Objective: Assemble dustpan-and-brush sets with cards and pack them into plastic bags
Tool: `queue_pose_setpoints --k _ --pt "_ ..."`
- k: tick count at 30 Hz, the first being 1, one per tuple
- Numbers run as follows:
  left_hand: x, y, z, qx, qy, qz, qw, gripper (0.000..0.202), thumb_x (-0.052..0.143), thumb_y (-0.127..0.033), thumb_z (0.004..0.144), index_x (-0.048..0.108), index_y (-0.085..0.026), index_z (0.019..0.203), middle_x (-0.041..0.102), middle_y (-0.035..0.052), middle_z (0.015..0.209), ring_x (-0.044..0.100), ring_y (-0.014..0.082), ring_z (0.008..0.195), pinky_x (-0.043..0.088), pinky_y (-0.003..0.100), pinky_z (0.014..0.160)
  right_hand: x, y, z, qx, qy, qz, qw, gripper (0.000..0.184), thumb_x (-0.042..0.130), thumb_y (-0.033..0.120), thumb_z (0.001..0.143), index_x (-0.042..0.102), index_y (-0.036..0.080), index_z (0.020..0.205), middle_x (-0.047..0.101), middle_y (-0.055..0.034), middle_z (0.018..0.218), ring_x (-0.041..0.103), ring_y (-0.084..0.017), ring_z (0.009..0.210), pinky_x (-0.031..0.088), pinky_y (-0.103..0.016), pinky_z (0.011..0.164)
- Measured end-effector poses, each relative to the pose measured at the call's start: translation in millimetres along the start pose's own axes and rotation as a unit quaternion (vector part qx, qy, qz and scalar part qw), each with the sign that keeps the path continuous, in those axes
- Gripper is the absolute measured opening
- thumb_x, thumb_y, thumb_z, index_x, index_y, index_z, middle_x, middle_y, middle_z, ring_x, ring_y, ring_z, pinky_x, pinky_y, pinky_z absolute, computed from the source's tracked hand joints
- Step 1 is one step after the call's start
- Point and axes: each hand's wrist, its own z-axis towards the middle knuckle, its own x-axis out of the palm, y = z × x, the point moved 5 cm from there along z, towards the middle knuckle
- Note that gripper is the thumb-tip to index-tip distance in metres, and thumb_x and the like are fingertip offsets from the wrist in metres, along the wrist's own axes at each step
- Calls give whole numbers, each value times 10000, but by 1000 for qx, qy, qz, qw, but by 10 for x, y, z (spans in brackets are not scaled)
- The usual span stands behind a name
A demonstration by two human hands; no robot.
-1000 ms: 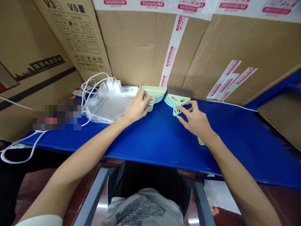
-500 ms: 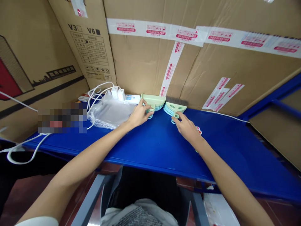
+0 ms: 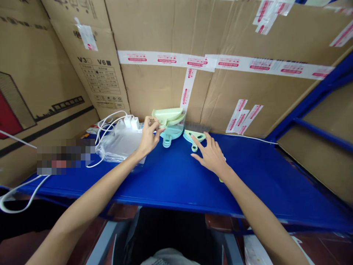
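Note:
My left hand [image 3: 149, 137] pinches the handle end of a pale green dustpan [image 3: 167, 115], which is lifted and tilted. A second green pan edge shows just under it. Below them lies a stack of light blue dustpans [image 3: 174, 131], handles toward me. To the right is a stack of small hand brushes [image 3: 196, 135], a green one on top of blue ones, dark bristles facing the box. My right hand [image 3: 211, 154] hovers over or rests by these brushes with fingers spread; whether a fingertip touches them I cannot tell.
Clear plastic bags [image 3: 121, 141] lie left of the dustpans, beside white plugs and cables [image 3: 104, 125]. A large taped cardboard box [image 3: 154, 88] walls off the back of the blue table [image 3: 176, 184]. A blue metal frame [image 3: 317, 99] stands at the right.
My left hand has raised the green dustpan up and left off the blue stack. My right hand has let go of the brush handle and its fingers have spread. The head view has shifted.

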Motion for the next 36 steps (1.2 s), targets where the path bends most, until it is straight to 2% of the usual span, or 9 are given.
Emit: queue_pose_setpoints --k 3,6,9,13,18,22,25,31,36 --pt "-247 -318 64 43 -24 12 999 248 586 -337 1044 573 -198 838 561 113 1165 640 240 1062 623 447 901 100 1 12 8 25 29 999 756 605 493 1004 319 334 1686 399 -243 1579 641 -447 1198 557 -562 937" --pt "-553 -752 -144 75 -9 26 997 84 622 -232 1005 621 -229 921 586 104 1190 657 255 1055 639 465 869 205 30 71 10 49 60 997 474 493 353 1065 566 278 1528 446 -238 1542 716 -378 1088 596 -516 895" --pt "-881 -1171 -707 87 22 24 996 252 652 -95 919 680 -306 1054 606 95 1154 682 258 959 662 453 769 275 25 146 16 58 93 994 375 415 285 1091 678 210 1346 502 -236 1511 725 -351 1095 609 -479 889" --pt "-1094 -1521 -1565 79 73 19 994 505 589 -1 819 711 -343 1171 631 147 1151 707 311 978 695 477 727 355 -48 215 7 42 166 985 384 508 245 1046 642 196 1402 463 -225 1596 636 -365 1311 567 -491 1024" --pt "-848 -1709 -1935 138 112 15 984 389 524 56 833 687 -195 1081 658 167 1098 717 262 997 681 418 887 482 -218 299 -2 27 208 978 540 595 296 1008 551 172 1531 473 -230 1616 486 -376 1486 468 -533 1173" --pt "-599 -1654 -1966 98 145 -24 984 260 511 55 933 636 -143 1046 611 162 1128 645 173 882 616 306 795 485 -314 327 -37 28 278 959 672 706 281 945 503 210 1581 518 -182 1607 500 -351 1473 430 -543 1211" --pt "-489 -1621 -2008 59 177 -64 980 204 536 19 975 621 -141 1067 572 170 1173 620 166 884 573 273 746 473 -354 323 -41 43 313 948 623 708 330 955 558 223 1550 492 -158 1638 504 -349 1461 447 -553 1191" --pt "-303 -1657 -1910 12 212 -116 970 150 607 -78 1001 613 -156 1128 540 169 1223 629 195 968 586 317 833 441 -367 343 -46 27 270 961 494 584 372 1034 653 180 1484 516 -169 1618 500 -378 1443 387 -583 1210" --pt "-87 -1694 -1782 -9 223 -165 961 172 566 -107 1033 621 -159 1187 514 178 1277 658 212 1067 598 344 918 355 -432 328 -41 38 307 950 504 520 440 1063 635 224 1503 507 -134 1631 516 -341 1423 413 -562 1169"
